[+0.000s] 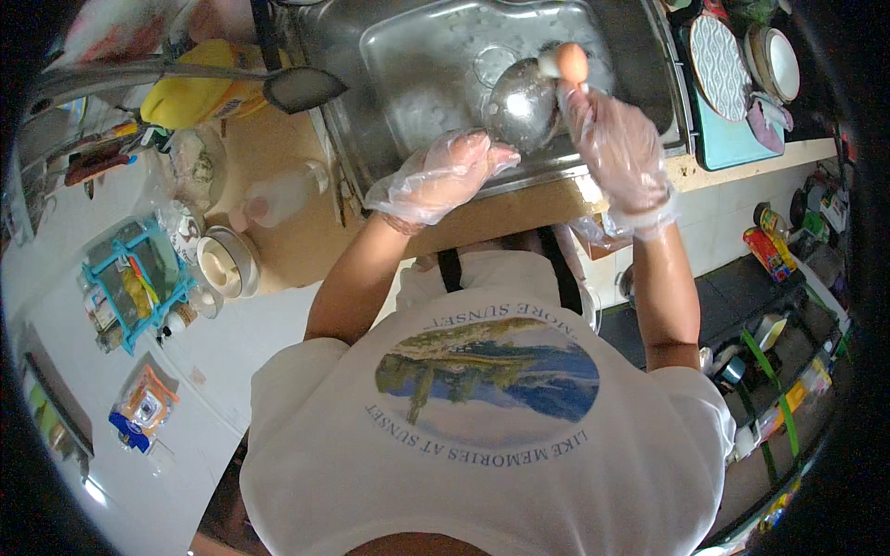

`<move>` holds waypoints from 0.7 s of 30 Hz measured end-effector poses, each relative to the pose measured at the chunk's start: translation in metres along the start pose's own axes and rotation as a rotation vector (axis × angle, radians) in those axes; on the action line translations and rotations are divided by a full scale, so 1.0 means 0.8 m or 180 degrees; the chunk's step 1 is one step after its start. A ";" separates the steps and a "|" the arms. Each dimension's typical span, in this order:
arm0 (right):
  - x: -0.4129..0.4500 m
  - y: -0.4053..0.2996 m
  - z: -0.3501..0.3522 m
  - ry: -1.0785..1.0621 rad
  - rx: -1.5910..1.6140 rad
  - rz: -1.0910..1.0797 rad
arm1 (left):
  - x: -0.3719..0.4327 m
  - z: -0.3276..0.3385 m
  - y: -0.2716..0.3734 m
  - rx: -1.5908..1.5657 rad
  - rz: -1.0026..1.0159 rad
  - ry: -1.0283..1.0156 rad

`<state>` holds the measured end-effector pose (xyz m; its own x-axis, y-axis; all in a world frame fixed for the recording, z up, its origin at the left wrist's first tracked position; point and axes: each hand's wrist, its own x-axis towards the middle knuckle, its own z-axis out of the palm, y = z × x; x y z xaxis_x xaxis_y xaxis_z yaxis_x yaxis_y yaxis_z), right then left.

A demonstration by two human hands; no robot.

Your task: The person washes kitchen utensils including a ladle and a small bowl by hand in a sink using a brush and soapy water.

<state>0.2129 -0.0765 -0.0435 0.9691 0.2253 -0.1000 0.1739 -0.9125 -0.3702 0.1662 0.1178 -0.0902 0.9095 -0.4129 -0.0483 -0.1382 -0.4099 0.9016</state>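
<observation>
Both my hands wear clear plastic gloves. Over the steel sink [410, 90], my right hand [615, 139] has its fingertips closed at the lower end of a rounded orange-tan object [572, 64], egg-like in shape. A small whitish part [548, 66] shows at its left side; what it is stays unclear. Just left of those fingers is a shiny, rounded metal vessel [521, 104], wet and tilted in the basin. My left hand [452, 167] is at the sink's near edge, fingers bent and close to the vessel's lower rim. Whether they touch the rim is not clear.
Left of the sink lie a black ladle [302, 90], a yellow bottle [188, 90], stacked bowls [226, 264] and a blue plastic rack [139, 278]. Right of it are a turquoise board [730, 149], a patterned oval plate [719, 69] and bowls [779, 62]. The wooden counter edge [500, 215] runs before my body.
</observation>
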 end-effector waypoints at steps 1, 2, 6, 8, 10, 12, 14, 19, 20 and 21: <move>-0.004 -0.010 0.001 0.0020 0.0343 -0.0066 | 0.003 -0.005 0.006 0.0689 -0.0091 -0.0100; -0.006 -0.020 -0.001 -0.0092 0.0967 0.0152 | 0.008 -0.007 0.009 0.0707 -0.0093 -0.0090; -0.008 -0.042 0.029 0.0447 0.2897 0.0674 | 0.020 0.015 0.011 0.3007 0.0438 0.0734; -0.003 -0.035 0.048 0.0352 0.2376 0.1020 | 0.031 0.023 0.028 0.3330 -0.0320 0.0381; 0.005 -0.034 0.050 0.0237 0.2781 0.1694 | 0.039 0.026 0.029 0.3452 -0.0447 0.0134; 0.008 -0.015 0.071 0.0533 0.3165 0.1522 | 0.040 0.031 0.015 0.3036 0.0286 0.1004; 0.015 0.009 0.086 0.0954 0.2769 0.1638 | 0.036 0.031 0.004 0.2900 -0.0161 0.0706; 0.035 0.033 0.077 0.1208 0.4800 0.1627 | 0.022 0.009 -0.034 -0.0623 -0.1329 -0.0230; 0.037 0.040 0.082 0.1215 0.4796 0.1634 | 0.020 0.007 -0.038 -0.1959 -0.1519 -0.0577; 0.041 0.048 0.086 0.1299 0.4308 0.1483 | 0.018 0.006 -0.032 -0.2293 -0.1660 -0.0638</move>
<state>0.2393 -0.0804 -0.1248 0.9113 -0.3082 -0.2731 -0.2263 0.1794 -0.9574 0.1807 0.1181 -0.1158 0.6936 -0.4788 -0.5382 0.6109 -0.0049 0.7917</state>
